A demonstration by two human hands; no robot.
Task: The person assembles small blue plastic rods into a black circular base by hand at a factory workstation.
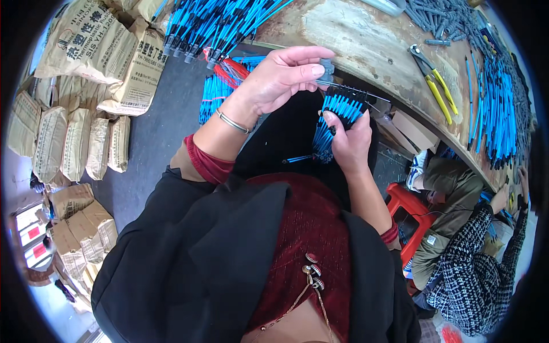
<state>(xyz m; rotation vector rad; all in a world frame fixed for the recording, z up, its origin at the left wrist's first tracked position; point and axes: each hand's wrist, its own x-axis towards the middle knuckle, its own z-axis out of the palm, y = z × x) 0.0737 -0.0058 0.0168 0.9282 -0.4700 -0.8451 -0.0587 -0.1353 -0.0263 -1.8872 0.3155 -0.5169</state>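
Between the fingertips of my left hand [289,77] are grey ribbed plastic pieces [327,71]. My right hand [352,143] is closed around a bundle of thin blue rods with black ends [344,106], thumb on top. A thin metal rod [374,97] runs from beside my left fingers across the bundle's upper end. The two hands are close together over my lap, just off the table's edge. A couple of loose blue rods [298,159] stick out low at the left of the bundle. How the metal rod meets the grey pieces is hard to make out.
The wooden table [360,37] bears yellow-handled pliers [437,86], grey plastic parts [443,17] and blue rods [494,108]. More blue rods [220,23] jut over its left end. Paper sacks [86,51] stand left. A red stool [409,220] and a seated co-worker [469,268] are at right.
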